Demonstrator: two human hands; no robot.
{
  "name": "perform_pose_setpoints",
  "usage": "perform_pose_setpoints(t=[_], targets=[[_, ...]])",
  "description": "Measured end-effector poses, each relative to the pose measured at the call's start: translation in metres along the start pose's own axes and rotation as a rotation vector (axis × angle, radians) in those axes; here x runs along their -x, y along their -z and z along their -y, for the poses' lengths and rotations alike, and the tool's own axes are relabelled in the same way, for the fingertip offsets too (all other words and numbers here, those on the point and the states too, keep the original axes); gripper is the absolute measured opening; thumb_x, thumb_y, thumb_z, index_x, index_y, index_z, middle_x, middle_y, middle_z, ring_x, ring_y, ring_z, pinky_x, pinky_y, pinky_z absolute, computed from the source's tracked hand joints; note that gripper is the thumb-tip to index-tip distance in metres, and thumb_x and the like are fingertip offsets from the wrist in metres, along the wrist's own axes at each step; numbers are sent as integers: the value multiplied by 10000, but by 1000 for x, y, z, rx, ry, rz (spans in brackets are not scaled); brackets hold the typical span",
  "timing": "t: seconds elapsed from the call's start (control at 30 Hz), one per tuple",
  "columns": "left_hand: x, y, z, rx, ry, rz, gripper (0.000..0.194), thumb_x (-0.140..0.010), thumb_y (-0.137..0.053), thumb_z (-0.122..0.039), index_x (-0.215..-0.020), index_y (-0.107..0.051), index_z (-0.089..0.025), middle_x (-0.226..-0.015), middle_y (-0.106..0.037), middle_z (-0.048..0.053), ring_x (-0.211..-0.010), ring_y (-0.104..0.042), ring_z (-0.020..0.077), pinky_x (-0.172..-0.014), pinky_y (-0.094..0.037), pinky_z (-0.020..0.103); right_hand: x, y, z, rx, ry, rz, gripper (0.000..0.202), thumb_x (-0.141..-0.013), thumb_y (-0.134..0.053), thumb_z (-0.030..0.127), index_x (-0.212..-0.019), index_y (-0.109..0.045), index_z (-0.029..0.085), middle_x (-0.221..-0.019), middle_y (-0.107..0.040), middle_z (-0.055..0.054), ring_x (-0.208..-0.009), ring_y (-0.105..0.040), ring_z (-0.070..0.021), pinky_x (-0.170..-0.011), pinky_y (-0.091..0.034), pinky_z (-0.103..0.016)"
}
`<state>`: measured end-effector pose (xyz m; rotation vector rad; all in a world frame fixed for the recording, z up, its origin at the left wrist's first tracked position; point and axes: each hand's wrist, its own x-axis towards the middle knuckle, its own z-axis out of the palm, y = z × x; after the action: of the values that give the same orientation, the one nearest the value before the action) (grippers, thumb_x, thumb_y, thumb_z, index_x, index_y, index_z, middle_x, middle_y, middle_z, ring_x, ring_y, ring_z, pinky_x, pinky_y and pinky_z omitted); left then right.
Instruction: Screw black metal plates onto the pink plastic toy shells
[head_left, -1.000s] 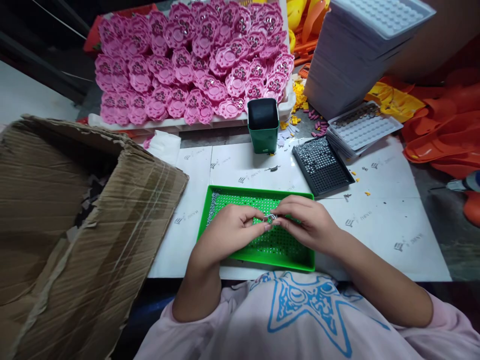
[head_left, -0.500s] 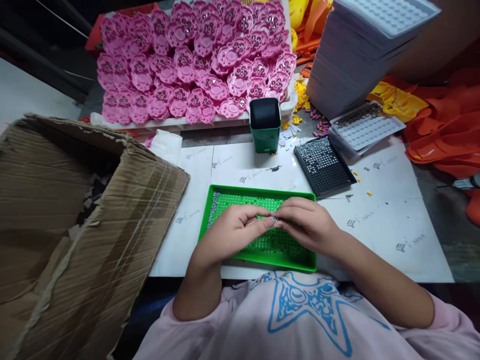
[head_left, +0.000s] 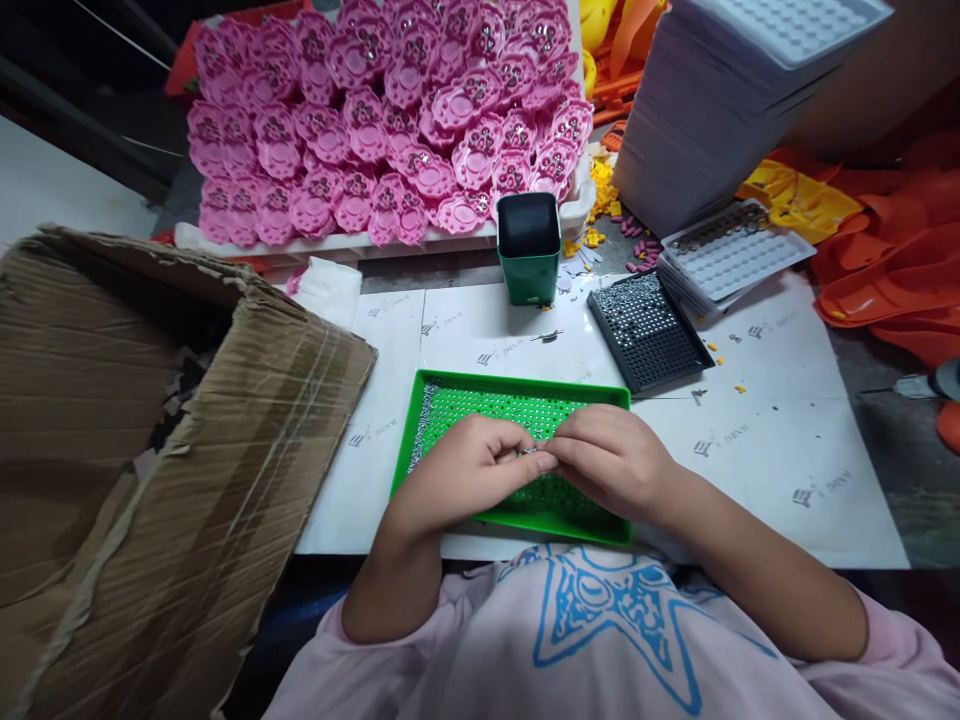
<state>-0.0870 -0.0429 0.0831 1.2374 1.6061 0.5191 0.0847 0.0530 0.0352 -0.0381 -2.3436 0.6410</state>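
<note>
Over a green perforated tray [head_left: 517, 520] my two hands meet fingertip to fingertip. My left hand [head_left: 480, 462] pinches a tiny shiny piece [head_left: 531, 450] between thumb and forefinger; its shape is too small to make out. The fingers of my right hand [head_left: 611, 455] are pressed together at the same piece, and their tips are partly hidden. Small metallic bits lie along the tray's left side. Beyond the tray stands a dark green cup [head_left: 529, 275] with a black inside. A black perforated tray [head_left: 649, 335] holding silvery bits lies to its right.
An open cardboard box [head_left: 300, 400] stands at left. Pink flower-like parts [head_left: 360, 120] fill a white crate behind. At back right are a tall stack of white trays [head_left: 697, 120], a lower tray stack [head_left: 739, 255], yellow and orange parts, and a metal-tipped tool [head_left: 926, 384].
Both hands have shifted slightly, with the fingertips lower and closer around the tiny piece, which shows less now. The whole view has moved a little.
</note>
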Motion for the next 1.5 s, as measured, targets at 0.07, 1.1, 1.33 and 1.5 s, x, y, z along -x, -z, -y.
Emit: perform_pose_setpoints(t=[0.07,1.1,1.33,1.5], targets=[[1,1,0,65,-24,37,339,-850,-553,-394,-608,-532,-157,-515,-330,-68,-498,-304,68,-461,-205,221,-1,2,0,-9,8,-7,89,-881,-574,155,-932,-623,102,-727,-653,-86,-652,-551,-155,-569,-424,-288],[-8,-8,18,271,-87,-68,262,-766,-519,-364,-591,-521,-168,-543,-399,-44,-561,-366,111,-555,-275,245,-5,-14,3,-88,-81,-253,159,-921,-516,294,-906,-633,187,-698,-646,-44,-601,-607,-124,-523,-500,-216],[-5,-3,13,-1,-55,-287,234,-771,-463,-263,-555,-447,-176,-543,-378,-43,-567,-383,118,-551,-246,246,-5,-7,-3,-151,-197,-266,78,-876,-599,234,-898,-642,174,-725,-690,-49,-665,-646,-133,-602,-538,-230],[-3,4,6,-247,101,-451,364,-827,-548,-466,-620,-601,-172,-498,-452,-36,-521,-425,129,-520,-225,245,-2,-4,-7,-227,-291,-228,81,-848,-635,197,-917,-672,174,-771,-705,-56,-715,-667,-136,-638,-557,-252]])
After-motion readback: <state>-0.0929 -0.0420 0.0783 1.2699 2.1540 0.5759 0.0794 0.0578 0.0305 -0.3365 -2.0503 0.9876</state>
